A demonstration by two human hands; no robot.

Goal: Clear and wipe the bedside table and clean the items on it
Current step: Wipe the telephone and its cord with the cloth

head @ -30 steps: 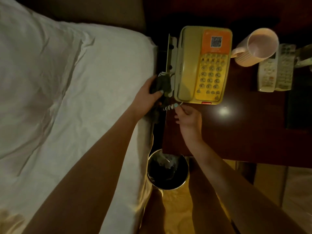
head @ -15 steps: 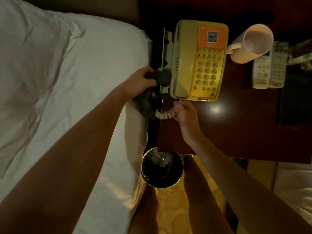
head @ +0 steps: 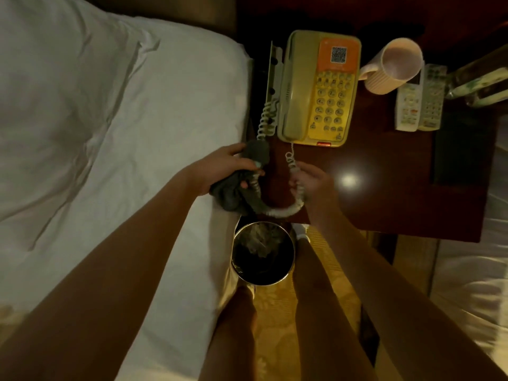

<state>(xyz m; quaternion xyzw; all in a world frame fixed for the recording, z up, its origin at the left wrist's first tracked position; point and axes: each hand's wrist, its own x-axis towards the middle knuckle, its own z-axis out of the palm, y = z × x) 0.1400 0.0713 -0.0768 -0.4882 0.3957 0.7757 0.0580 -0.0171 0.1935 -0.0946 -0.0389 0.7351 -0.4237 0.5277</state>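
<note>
Cord (head: 284,211) | left hand (head: 220,171) clamped on cloth (head: 233,193) around coils, right hand (head: 313,182) pinching cord near phone (head: 316,89) | judgement: hold taut, slide cloth slowly along, steady phone on desk (head: 384,188).

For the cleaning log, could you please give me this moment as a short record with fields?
left hand: grips a dark cloth wrapped around the coiled phone cord
right hand: pinches the cord near the telephone
handset: on its cradle
bedside table: dark wood; holds the telephone, a pink mug and two remote controls
waste bin: on the floor below the table's near edge
bed: white sheets, left of the table
</note>
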